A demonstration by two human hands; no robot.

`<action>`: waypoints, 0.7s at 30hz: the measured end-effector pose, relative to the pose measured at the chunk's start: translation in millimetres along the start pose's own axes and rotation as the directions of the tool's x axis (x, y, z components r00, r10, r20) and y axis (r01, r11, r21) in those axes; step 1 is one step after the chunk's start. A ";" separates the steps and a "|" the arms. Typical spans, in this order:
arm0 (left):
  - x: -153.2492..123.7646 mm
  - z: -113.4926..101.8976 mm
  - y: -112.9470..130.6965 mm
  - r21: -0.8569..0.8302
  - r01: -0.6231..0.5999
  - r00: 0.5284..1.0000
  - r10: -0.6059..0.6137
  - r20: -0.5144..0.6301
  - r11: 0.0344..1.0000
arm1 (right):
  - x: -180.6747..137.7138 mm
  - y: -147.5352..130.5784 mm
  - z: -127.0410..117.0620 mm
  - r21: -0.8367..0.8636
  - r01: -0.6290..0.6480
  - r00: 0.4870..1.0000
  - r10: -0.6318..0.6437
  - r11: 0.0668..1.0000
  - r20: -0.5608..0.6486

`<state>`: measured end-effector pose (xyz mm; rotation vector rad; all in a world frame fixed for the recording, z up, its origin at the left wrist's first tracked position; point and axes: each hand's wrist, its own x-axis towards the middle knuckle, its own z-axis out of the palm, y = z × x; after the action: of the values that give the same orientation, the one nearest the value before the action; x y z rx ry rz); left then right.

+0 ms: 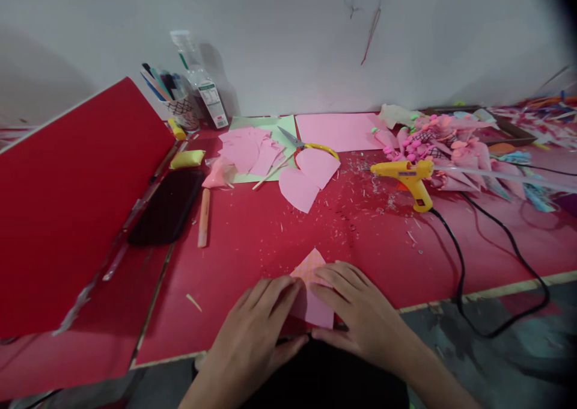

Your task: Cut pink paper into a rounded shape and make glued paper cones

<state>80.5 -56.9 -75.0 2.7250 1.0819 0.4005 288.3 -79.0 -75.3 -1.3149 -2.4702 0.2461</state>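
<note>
A small piece of pink paper (311, 310) lies at the table's front edge, plain at the bottom with an orange-and-pink checked part toward its pointed top. My left hand (261, 319) holds its left side, fingers pressed together on top and thumb at the table edge. On the right side, my right hand (356, 307) grips the same paper, its fingers across the checked part and its thumb low near the other thumb. The fingers hide both sides of the paper. Beyond the hands lie pink heart-shaped cut-outs (300, 189) and yellow-handled scissors (291, 137).
A yellow glue gun (406, 171) with a black cord lies right, beside a pile of pink paper cones (469, 162). At left are a phone (166, 207), a propped red board (81, 216), a glue stick-like tube (204, 216), a pen cup (183, 111) and a bottle (210, 99).
</note>
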 end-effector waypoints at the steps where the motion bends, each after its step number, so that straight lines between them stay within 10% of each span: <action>1: 0.9 -0.2 1.0 -0.006 0.009 1.000 -0.009 -0.001 1.000 | 1.8 -0.3 -0.5 0.009 0.003 1.000 -0.003 1.000 -0.005; 21: -1.8 -1.0 -2.3 -0.079 -0.002 1.000 0.003 0.019 0.997 | 1.2 -1.2 -5.4 0.002 0.099 0.995 -0.099 0.995 0.031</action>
<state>77.5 -56.5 -75.0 2.6555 1.0352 0.4080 288.8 -78.7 -69.7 -1.1930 -2.5529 0.2441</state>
